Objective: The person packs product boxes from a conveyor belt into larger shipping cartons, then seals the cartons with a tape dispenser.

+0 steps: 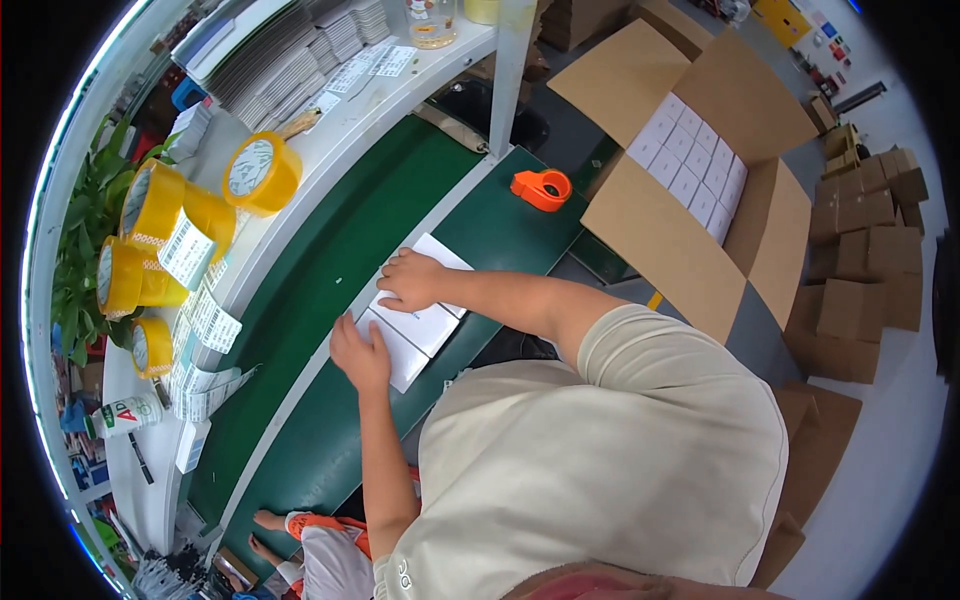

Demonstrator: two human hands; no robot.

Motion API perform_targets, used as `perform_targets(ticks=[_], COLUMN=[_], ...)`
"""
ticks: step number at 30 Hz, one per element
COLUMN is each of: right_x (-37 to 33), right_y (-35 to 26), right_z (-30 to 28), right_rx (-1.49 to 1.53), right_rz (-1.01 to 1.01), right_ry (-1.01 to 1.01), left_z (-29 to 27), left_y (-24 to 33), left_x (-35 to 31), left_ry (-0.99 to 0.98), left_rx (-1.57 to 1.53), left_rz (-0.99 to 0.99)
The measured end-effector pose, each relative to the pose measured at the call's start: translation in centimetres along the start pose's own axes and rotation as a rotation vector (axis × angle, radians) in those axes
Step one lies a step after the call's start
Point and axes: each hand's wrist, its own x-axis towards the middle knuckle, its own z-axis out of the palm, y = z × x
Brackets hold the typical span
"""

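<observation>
The person wears a loose, pale beige short-sleeved shirt [610, 470] of plain cloth, creased across the back and shoulder. Its right sleeve [640, 345] ends in a wide folded hem above the elbow. Both forearms are bare below the sleeves, and the left hand [360, 352] and right hand [412, 280] carry no gloves, rings or watch. A strip of reddish-pink fabric [590, 585] shows at the lower edge.

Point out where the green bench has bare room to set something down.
Bare green bench runs between the white shelf edge and the white boxes under both hands, left hand, right hand. Another patch lies between those boxes and the orange tape dispenser. The shelf is crowded with yellow tape rolls.
</observation>
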Motion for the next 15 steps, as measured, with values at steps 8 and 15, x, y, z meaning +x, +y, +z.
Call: perform_targets(ticks=[8, 15], right_x=[0.4, 0.9], right_y=[-0.3, -0.1], right_z=[-0.2, -0.6], right_rx=[-0.063, -0.049], right_rz=[-0.033, -0.091], right_ry=[0.102, 0.137], left_z=[3.7, 2.9], left_y=[1.2, 1.7], left_x=[0.6, 1.0], left_ry=[-0.165, -0.144], left_rx=[0.285, 0.223], left_rz=[-0.087, -0.058])
